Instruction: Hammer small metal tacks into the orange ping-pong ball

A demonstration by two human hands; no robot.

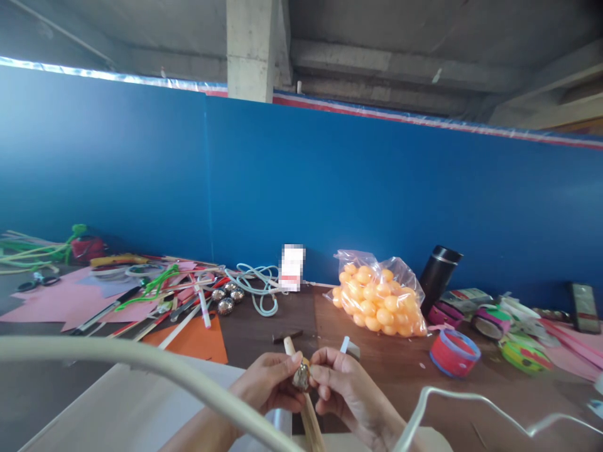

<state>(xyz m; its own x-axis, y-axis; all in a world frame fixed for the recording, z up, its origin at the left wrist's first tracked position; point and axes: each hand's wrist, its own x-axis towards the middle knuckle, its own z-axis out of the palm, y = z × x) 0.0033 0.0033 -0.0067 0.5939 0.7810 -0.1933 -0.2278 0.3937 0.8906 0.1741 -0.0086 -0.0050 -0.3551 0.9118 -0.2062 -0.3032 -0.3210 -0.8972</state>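
Between my two hands is a small shiny metal bell (301, 376), round and silvery, with a yellowish bit at its top. My left hand (276, 380) pinches it from the left with thumb and fingers. From the other side, the thumb and fingertips of my right hand (342, 386) close on its edge. Below both hands runs the pale wooden handle of a hammer (311, 420), whose dark head lies beyond them on the table. A white-tipped stick (345, 344) shows behind my right hand; its lower part is hidden.
Several similar bells (225, 306) lie left, by a pale blue cord (268, 304), coloured paper (202, 336) and tools. Right stand a bag of orange balls (379, 301), a black flask (440, 276) and a red-blue ring (455, 353). A blue partition (301, 176) rises behind; blurred pale tubes (155, 361) cross the foreground.
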